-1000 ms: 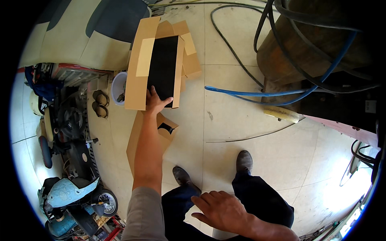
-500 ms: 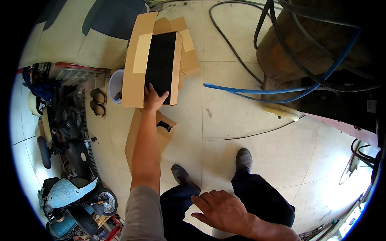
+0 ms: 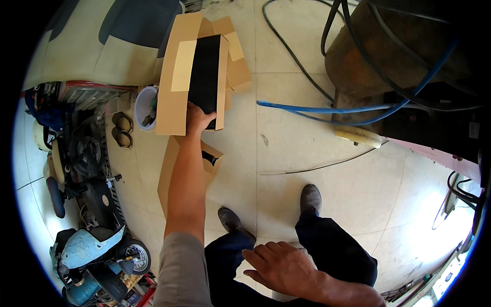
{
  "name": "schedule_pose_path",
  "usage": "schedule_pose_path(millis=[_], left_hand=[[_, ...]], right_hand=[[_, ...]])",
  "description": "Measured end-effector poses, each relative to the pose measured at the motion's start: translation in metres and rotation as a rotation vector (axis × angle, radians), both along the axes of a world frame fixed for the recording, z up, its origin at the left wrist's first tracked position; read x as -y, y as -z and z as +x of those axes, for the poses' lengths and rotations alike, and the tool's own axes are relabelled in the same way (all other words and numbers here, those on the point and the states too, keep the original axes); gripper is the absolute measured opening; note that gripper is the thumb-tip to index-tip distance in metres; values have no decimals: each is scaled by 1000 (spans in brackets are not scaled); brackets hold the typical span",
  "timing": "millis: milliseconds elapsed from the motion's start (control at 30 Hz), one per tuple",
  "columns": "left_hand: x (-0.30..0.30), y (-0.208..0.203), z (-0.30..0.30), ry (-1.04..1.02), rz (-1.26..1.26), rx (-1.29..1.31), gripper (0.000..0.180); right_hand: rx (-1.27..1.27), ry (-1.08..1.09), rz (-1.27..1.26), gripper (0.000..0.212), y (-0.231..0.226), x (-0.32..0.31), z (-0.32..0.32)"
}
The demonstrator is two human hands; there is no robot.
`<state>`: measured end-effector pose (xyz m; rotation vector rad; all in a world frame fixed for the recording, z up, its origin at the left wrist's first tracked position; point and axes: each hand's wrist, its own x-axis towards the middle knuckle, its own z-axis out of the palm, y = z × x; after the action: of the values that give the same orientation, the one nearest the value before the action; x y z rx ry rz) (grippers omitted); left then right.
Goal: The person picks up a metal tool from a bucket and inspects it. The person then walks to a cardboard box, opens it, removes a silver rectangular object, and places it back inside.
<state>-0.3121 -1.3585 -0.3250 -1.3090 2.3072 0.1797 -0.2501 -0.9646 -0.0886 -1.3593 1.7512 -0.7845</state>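
My left hand (image 3: pixel 199 118) reaches into the near end of an open cardboard box (image 3: pixel 171 110). Its thumb and fingers are bent around the end of a long, matt black block-like piece (image 3: pixel 204 71) in the box; the raised left flap partly hides the fingers. My right hand (image 3: pixel 281 263) holds nothing, resting near my dark trousers low in the view, with its thumb apart from loosely bent fingers.
More open cardboard (image 3: pixel 238 61) lies behind the box, and another carton (image 3: pixel 171 163) under my left forearm. A pale bucket (image 3: pixel 146 105) and brown slippers (image 3: pixel 122 130) are at left, beside scooters (image 3: pixel 92 245). At right are blue hose (image 3: pixel 307 109), a roller (image 3: pixel 358 137) and a rusty drum (image 3: pixel 368 56).
My left hand's fingers have bent down around the black piece, where they lay spread on top before. The right hand has stayed put. The whole view has shifted slightly.
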Motion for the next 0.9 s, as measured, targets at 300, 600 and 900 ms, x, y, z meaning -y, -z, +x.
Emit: schedule_pose_path(millis=[300, 600, 900], left_hand=[[2, -30, -2, 219, -210, -391, 61], [28, -116, 24, 560, -391, -726, 44], [19, -155, 36, 349, -592, -362, 29]], right_hand=[[-19, 74, -22, 39, 3, -6, -2], [3, 61, -37, 41, -7, -3, -9], [3, 56, -47, 34, -6, 1, -3]])
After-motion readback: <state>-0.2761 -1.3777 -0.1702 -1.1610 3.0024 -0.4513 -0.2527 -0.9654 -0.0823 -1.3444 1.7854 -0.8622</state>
